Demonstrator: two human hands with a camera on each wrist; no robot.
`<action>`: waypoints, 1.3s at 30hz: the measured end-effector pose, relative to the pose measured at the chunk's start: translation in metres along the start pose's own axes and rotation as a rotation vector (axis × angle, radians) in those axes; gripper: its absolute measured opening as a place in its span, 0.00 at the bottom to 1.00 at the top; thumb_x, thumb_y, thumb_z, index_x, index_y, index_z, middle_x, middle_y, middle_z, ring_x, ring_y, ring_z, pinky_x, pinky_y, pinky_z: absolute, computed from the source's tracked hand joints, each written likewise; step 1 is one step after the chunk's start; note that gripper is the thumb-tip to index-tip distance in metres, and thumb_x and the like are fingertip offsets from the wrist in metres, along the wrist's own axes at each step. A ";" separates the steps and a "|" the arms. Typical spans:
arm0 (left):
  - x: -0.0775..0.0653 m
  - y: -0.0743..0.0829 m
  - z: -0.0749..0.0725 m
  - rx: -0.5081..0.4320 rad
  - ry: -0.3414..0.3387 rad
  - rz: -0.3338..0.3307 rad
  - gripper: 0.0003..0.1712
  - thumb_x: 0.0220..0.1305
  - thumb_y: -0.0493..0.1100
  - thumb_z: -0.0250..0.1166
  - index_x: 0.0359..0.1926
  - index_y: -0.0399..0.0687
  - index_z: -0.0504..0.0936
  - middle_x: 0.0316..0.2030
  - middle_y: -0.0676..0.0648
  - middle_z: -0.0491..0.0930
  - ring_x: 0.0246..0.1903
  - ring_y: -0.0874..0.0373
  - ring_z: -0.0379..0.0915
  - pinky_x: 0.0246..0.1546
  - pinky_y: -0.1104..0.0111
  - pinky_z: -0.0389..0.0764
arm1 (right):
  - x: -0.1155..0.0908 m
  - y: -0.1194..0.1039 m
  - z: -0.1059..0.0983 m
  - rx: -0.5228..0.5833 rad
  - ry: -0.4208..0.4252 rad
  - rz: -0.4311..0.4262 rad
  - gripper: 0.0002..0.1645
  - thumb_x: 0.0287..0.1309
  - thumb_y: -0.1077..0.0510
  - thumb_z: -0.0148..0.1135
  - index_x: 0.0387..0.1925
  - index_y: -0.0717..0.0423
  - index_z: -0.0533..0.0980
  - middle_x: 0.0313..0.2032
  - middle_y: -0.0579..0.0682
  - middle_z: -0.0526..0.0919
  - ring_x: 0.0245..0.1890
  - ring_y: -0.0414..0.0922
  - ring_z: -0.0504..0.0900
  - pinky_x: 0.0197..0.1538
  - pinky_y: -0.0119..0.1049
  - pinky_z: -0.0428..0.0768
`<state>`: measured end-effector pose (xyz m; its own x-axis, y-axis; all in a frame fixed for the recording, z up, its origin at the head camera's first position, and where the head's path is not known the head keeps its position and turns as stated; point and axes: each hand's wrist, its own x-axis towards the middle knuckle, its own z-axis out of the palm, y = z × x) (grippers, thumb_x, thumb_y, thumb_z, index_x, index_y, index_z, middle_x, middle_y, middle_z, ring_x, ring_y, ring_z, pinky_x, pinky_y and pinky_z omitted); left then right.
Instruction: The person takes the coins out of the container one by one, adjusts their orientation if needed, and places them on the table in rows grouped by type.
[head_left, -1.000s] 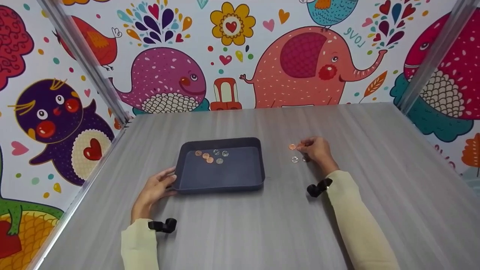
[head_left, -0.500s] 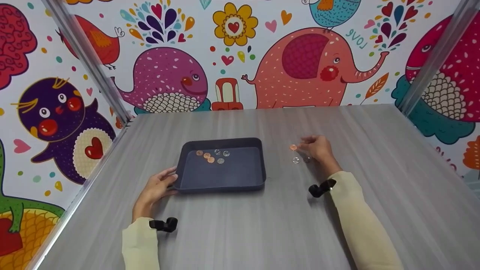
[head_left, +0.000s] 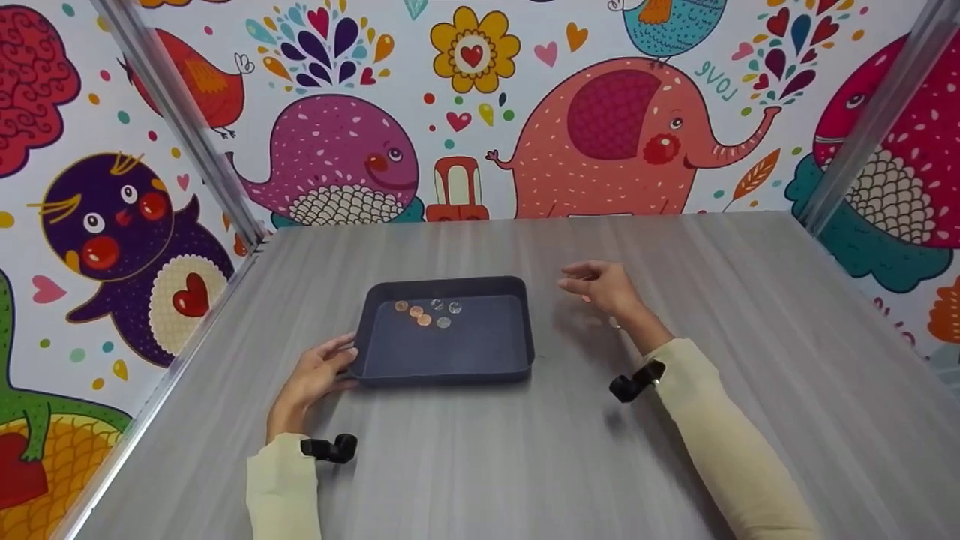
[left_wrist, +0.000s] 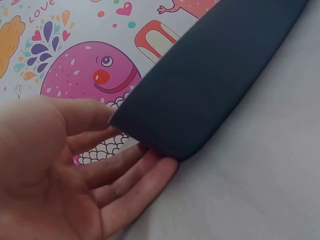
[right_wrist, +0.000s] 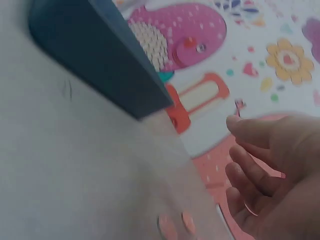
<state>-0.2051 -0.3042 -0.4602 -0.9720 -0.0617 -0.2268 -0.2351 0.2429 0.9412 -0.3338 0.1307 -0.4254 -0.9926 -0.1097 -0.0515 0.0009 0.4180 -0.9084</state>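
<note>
My left hand [head_left: 313, 376] holds the left side of a dark blue rectangular tray [head_left: 442, 376]; in the left wrist view its fingertips [left_wrist: 167, 167] touch the tray's lower corner. Three copper coins [head_left: 416, 311] and three silver coins [head_left: 454, 307] lie in the tray's far left part. Right of the tray, my right hand [head_left: 607, 289] is raised over the table, thumb near the curled fingers; I cannot tell whether a coin is between them. Beneath it show a copper coin [head_left: 586, 298] and a silver coin [head_left: 615, 322], both partly hidden. Two coins [right_wrist: 167, 226] show in the right wrist view.
The grey wood-grain table [head_left: 465, 457] runs back to a wall [head_left: 487, 165] printed with cartoon animals. Metal posts [head_left: 184, 127] stand at its back corners. A black wrist camera [head_left: 330, 448] is worn at each sleeve [head_left: 281, 487].
My right hand has lifted from the coins on the table and moved left towards the tray. The left hand stays at the tray, and the coins inside lie as before.
</note>
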 end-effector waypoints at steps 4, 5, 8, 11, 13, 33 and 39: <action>0.000 0.000 0.000 0.008 0.003 -0.002 0.30 0.77 0.38 0.52 0.75 0.36 0.60 0.70 0.27 0.63 0.61 0.44 0.74 0.50 0.63 0.86 | -0.004 -0.016 0.013 -0.031 -0.039 -0.075 0.23 0.59 0.52 0.72 0.55 0.56 0.82 0.47 0.56 0.86 0.44 0.42 0.82 0.53 0.40 0.82; 0.000 0.000 0.000 0.008 0.004 -0.002 0.30 0.77 0.38 0.52 0.75 0.36 0.60 0.70 0.27 0.63 0.61 0.44 0.74 0.50 0.62 0.86 | -0.005 -0.020 0.016 -0.032 -0.049 -0.086 0.23 0.59 0.52 0.72 0.55 0.56 0.82 0.46 0.56 0.86 0.43 0.42 0.83 0.52 0.38 0.83; 0.000 0.000 0.000 0.015 0.002 -0.004 0.30 0.77 0.38 0.51 0.75 0.36 0.59 0.70 0.27 0.65 0.60 0.45 0.75 0.51 0.61 0.86 | -0.008 -0.031 0.024 -0.031 -0.080 -0.101 0.23 0.59 0.53 0.73 0.55 0.55 0.82 0.44 0.54 0.86 0.42 0.42 0.82 0.46 0.32 0.82; 0.001 0.000 0.001 0.021 0.000 -0.007 0.30 0.78 0.38 0.51 0.76 0.36 0.58 0.69 0.26 0.65 0.59 0.46 0.76 0.52 0.60 0.85 | -0.009 -0.041 0.032 -0.006 -0.109 -0.104 0.22 0.59 0.54 0.72 0.55 0.55 0.82 0.44 0.53 0.85 0.41 0.41 0.81 0.43 0.30 0.81; 0.001 0.000 0.001 0.023 0.001 -0.010 0.30 0.78 0.38 0.51 0.76 0.37 0.58 0.68 0.26 0.66 0.59 0.45 0.76 0.53 0.59 0.85 | -0.009 -0.047 0.037 -0.006 -0.127 -0.115 0.21 0.60 0.55 0.72 0.55 0.55 0.82 0.44 0.54 0.85 0.40 0.40 0.81 0.43 0.31 0.81; 0.001 0.001 0.002 0.009 0.010 -0.008 0.30 0.77 0.38 0.52 0.75 0.36 0.59 0.70 0.26 0.64 0.66 0.37 0.69 0.51 0.60 0.86 | 0.002 -0.085 0.107 -0.205 -0.274 -0.076 0.15 0.58 0.59 0.73 0.45 0.61 0.84 0.43 0.57 0.87 0.36 0.42 0.78 0.42 0.32 0.79; 0.001 0.000 0.001 0.012 0.012 -0.019 0.30 0.77 0.38 0.52 0.76 0.38 0.59 0.71 0.27 0.62 0.68 0.34 0.66 0.52 0.59 0.85 | 0.006 -0.082 0.126 -0.222 -0.271 -0.004 0.14 0.56 0.57 0.74 0.44 0.57 0.86 0.43 0.54 0.89 0.38 0.43 0.82 0.47 0.40 0.83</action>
<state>-0.2062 -0.3030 -0.4603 -0.9672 -0.0780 -0.2417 -0.2537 0.2532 0.9336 -0.3245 -0.0178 -0.4038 -0.9243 -0.3349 -0.1830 -0.0592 0.5996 -0.7981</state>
